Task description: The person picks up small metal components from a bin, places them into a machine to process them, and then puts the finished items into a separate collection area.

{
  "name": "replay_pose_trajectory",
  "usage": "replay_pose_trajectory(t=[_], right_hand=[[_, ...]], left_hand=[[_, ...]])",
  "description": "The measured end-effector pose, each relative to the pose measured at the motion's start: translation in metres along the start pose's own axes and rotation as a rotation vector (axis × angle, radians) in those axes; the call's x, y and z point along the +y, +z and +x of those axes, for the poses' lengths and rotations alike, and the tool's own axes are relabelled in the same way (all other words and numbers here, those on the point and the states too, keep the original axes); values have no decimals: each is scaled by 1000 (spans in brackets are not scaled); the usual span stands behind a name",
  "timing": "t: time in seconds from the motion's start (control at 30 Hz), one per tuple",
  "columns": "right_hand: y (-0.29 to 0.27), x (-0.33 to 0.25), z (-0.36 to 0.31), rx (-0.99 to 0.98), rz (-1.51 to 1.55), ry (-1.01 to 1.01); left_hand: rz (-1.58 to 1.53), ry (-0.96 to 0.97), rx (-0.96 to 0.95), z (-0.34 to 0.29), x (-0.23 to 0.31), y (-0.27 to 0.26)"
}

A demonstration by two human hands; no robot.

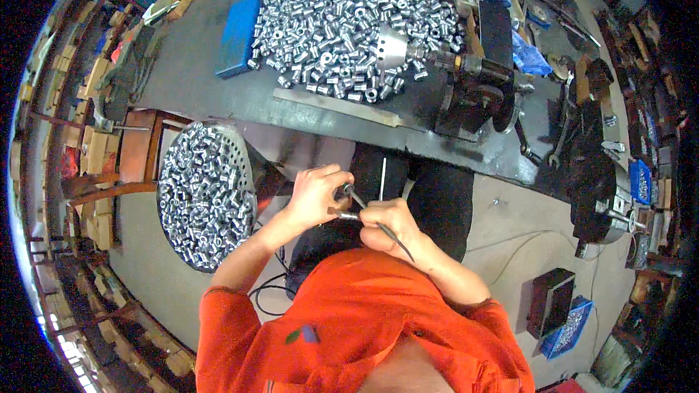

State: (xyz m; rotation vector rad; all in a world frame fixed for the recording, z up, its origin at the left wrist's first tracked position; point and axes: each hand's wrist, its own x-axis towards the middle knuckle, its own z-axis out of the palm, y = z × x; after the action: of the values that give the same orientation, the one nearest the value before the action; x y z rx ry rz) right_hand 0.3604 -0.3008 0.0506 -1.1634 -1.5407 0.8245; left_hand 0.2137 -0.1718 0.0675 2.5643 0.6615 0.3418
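Both my hands are closed and close together in front of my lap. My left hand (317, 196) pinches a small metal part (348, 215) that points toward the other hand. My right hand (393, 224) is wrapped round a slim dark rod-like tool (397, 241), whose thicker end reaches up to the left fingers. The exact kind of tool cannot be made out. A thin pale rod (384, 177) stands just beyond the right hand. To the left, a round perforated basket (242, 167) is full of short shiny metal sleeves (200, 196).
On the dark workbench (196, 94) lies a big heap of metal sleeves (335, 29), with a blue box (240, 36) on its left. A flat metal bar (335, 106) lies near the bench edge. A clamping machine (480, 91) stands at right. Cables (510, 258) cross the floor.
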Motion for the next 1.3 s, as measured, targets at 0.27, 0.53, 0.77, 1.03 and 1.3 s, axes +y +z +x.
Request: replay_pose_trajectory(t=[0.27,0.53,0.77,1.03,1.3], right_hand=[[-23,-35,-20,289,-235,-125],[-10,-25,-23,209,-132,-97],[-7,-17,-21,173,-89,-13],[-2,-12,-18,158,-68,4],[-1,-4,-28,195,-63,74]], left_hand=[[121,-114,151,83,-43,-21],[-609,-159,420,130,-74,-106],[132,-275,201,-34,-154,-130],[269,-702,115,-101,-187,-91],[394,-640,-34,-81,-196,-89]])
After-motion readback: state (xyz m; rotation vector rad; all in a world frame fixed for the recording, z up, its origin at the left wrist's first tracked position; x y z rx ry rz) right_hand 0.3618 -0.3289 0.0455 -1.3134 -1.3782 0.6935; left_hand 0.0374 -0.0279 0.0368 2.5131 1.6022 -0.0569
